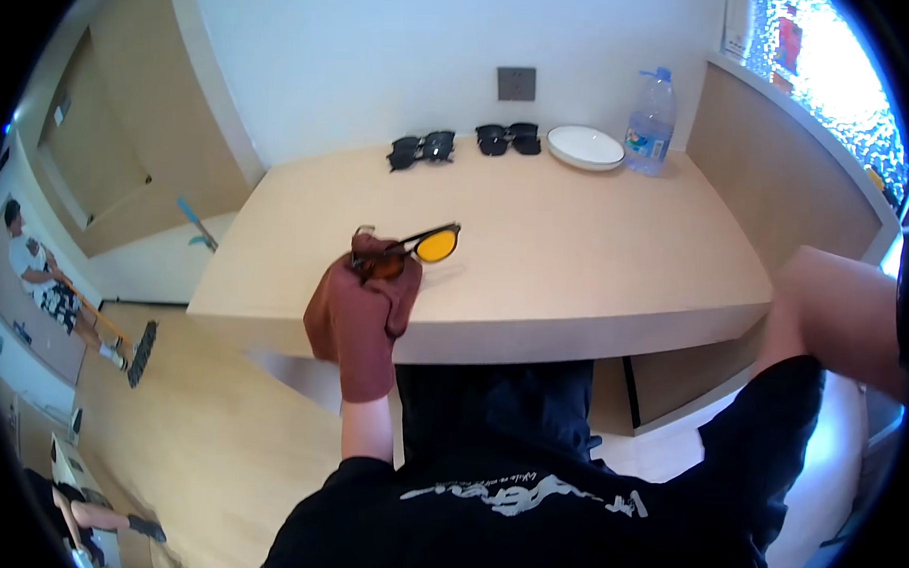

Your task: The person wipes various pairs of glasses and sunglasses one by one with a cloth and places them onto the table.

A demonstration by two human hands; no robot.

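Note:
My left hand (369, 291), in a reddish-brown glove, is closed around a pair of glasses (437, 245) with a dark frame and yellow-orange lenses. One lens sticks out to the right of the fingers; the other is partly covered by the glove. The hand is raised over the front left edge of the light wooden table (536, 237). On the right, my bare forearm (844, 298) reaches past the table's side toward the picture's edge, and my right hand is out of sight there.
Along the wall stand dark sunglasses (422, 150), more dark sunglasses (508, 139), a white dish (585, 147) and a plastic bottle (651, 126). A wooden partition (789, 156) borders the table's right. At far left, a person (49, 280) holds a mop (142, 353); another person's leg (106, 517) shows below.

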